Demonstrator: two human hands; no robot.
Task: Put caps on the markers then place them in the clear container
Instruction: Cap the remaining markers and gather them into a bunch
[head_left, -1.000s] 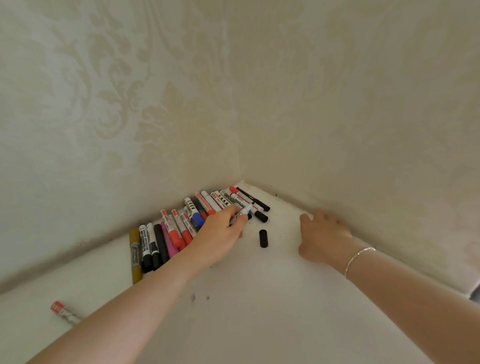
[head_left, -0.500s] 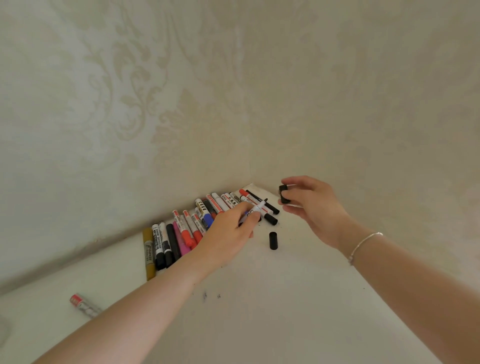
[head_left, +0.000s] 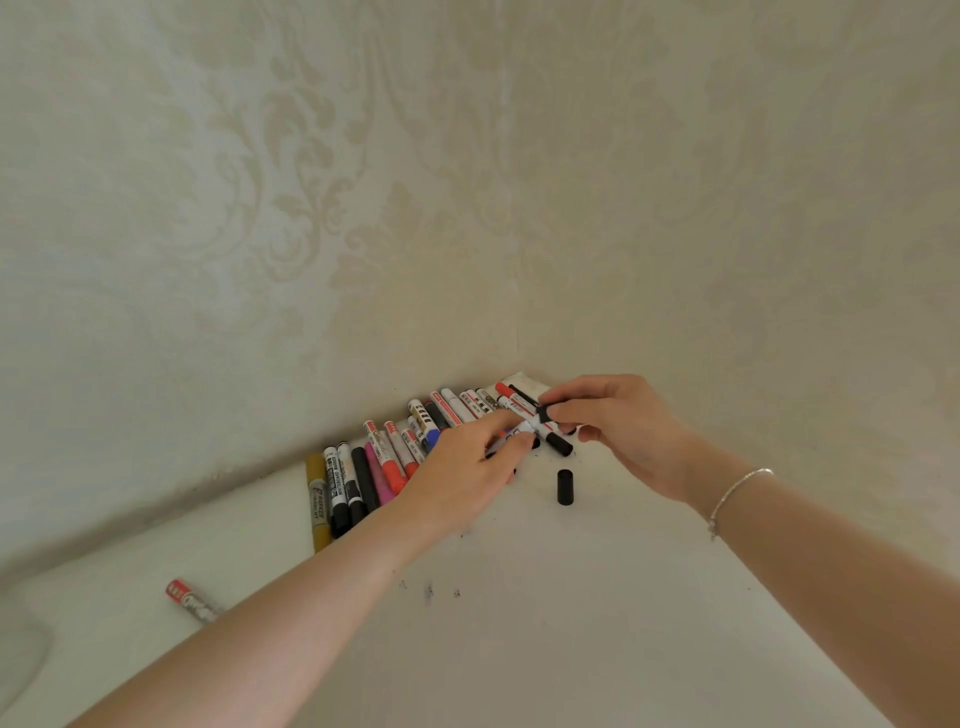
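Since half a second ago the right hand (head_left: 618, 426) has come down and left, bringing its black cap (head_left: 543, 414) to the tip of the white marker (head_left: 521, 431) that the left hand (head_left: 467, 473) has lifted slightly off the row. The left hand's fingers and thumb pinch the marker's barrel; the right hand's thumb and forefinger pinch the cap, which sits at the marker's end, though whether it is seated on the tip cannot be told. Both hands are above the far corner of the white tabletop (head_left: 571, 623), where two patterned wallpapered walls (head_left: 363, 208) meet.

Just below the hands a loose black cap (head_left: 565, 487) stands on the tabletop, and another black-capped marker (head_left: 556, 441) lies under the fingers. A row of markers (head_left: 395, 457) lies side by side along the left wall: yellow, black, pink, red, blue and white-barrelled. Well apart, near the left edge, a single red-capped marker (head_left: 191, 601) lies alone. A thin silver bracelet (head_left: 737, 491) circles the right wrist. Small dark ink spots (head_left: 428, 591) mark the tabletop between the forearms.
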